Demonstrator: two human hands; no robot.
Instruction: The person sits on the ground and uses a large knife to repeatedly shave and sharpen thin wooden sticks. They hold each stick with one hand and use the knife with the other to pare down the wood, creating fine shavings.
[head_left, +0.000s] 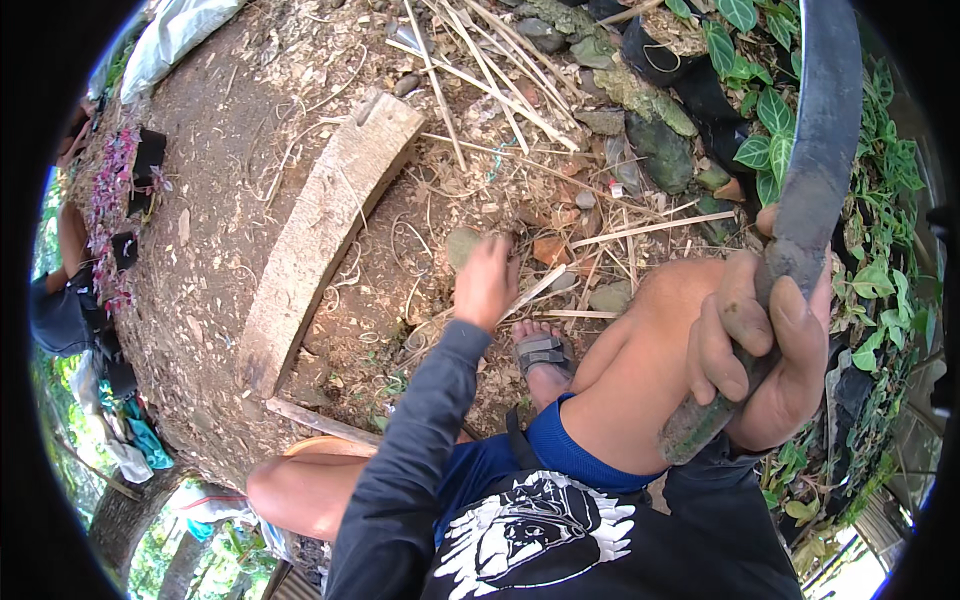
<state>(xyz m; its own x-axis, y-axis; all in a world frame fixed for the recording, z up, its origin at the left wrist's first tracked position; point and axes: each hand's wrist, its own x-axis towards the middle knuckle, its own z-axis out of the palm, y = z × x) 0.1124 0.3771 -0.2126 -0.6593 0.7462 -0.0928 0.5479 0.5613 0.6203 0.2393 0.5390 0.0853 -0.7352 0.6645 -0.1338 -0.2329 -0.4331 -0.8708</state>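
Note:
My right hand (757, 345) is closed around the dirty handle of a large machete (817, 135), its broad curved blade rising to the top right of the head view. My left hand (486, 281) reaches down over the littered ground, beside a round stone (462, 247); its fingertips are partly hidden, and whether it holds anything I cannot tell. Just below and right of it lies a split pale bamboo strip (534, 292). A thick, slightly curved wooden plank (326, 240) with a notch at its upper end rests on the soil to the left.
Thin bamboo sticks (487, 75) lie scattered at the top, with wood chips around. Stones (660, 150) and leafy plants (776, 135) line the right side. A sandalled foot (541, 356) is near my left hand. Potted purple plants (112, 202) and another person (64, 307) are at far left.

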